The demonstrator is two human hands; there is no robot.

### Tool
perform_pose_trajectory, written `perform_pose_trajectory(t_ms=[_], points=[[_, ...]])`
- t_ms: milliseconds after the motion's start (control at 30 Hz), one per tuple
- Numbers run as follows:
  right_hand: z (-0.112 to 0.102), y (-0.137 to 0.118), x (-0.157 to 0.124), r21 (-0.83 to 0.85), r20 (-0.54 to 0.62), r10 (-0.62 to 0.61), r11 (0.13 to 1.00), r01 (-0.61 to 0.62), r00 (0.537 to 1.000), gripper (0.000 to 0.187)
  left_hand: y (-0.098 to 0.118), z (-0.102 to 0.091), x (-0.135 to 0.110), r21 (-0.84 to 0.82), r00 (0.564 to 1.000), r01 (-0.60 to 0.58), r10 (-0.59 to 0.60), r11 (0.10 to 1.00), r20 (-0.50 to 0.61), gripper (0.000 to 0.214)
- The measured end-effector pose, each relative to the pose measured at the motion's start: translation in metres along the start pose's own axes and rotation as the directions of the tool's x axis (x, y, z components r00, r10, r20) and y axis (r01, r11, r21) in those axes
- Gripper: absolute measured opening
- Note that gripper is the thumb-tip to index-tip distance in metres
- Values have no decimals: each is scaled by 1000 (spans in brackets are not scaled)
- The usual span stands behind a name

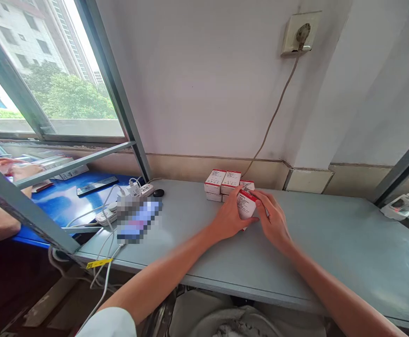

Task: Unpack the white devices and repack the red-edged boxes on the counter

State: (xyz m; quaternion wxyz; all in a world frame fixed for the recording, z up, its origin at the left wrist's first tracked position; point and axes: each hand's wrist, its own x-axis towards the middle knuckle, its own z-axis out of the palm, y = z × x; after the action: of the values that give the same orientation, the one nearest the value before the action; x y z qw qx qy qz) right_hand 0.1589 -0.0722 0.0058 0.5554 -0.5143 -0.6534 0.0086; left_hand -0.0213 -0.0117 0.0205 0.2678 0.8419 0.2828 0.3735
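Showing at far left: a co-worker's hand point(21, 172) lies beyond the window's metal frame point(22, 205), near pale boxes point(62, 167) at the edge of a blue table point(64, 208) that carries a black smartphone point(97, 186).

Cable end: a white power strip point(145, 189) and white charger cables point(108, 220) sit on the grey surface point(331, 262), and some cables trail over its front edge, where a yellow tag point(99, 263) hangs. A sleeve or elbow catching them could drag the strip sideways. A pixelated patch point(138, 220) hides whatever lies there.

Hands: the left hand point(230, 217) and right hand point(273, 220) are together, clamped on a white carton with a red band point(246, 205), held tilted above the surface. A loose grip could let it drop or twist free.

Stack: four or more white-and-red cartons point(222, 182) stand just behind the hands. A knuckle or the tilted carton bumping them could topple the upper ones.

Wall: a plug in a wall socket point(301, 32) feeds a beige cord point(273, 112) that runs down behind the stack, so a fallen carton could snag it.

Far right: a white device point(403, 206) lies beyond another metal bar, well apart from the hands.
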Motion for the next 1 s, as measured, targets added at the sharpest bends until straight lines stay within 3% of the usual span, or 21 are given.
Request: perform_pose_trajectory(t_ms=[167, 267, 400, 600, 1000], points=[[0, 1, 0, -3, -7, 16, 1000, -16, 1000, 40, 5, 0, 0, 21, 999, 48, -48, 999, 15, 121], [1, 1, 0, -11, -15, 20, 1000, -20, 1000, 38, 6, -2, -1, 22, 997, 70, -71, 997, 35, 111], [3, 3, -2, 9, -69, 58, 998, -58, 996, 37, 7, -3, -1, 28, 997, 62, -63, 998, 44, 95], [6, 5, -3, 82, -168, 89, 994, -76, 982, 28, 5, -5, 0, 4, 997, 52, -52, 999, 62, 92], [-2, 0, 1, 15, -74, 0, 1000, 1, 997, 21, 10, -8, 1, -5, 997, 39, -39, 999, 60, 85]])
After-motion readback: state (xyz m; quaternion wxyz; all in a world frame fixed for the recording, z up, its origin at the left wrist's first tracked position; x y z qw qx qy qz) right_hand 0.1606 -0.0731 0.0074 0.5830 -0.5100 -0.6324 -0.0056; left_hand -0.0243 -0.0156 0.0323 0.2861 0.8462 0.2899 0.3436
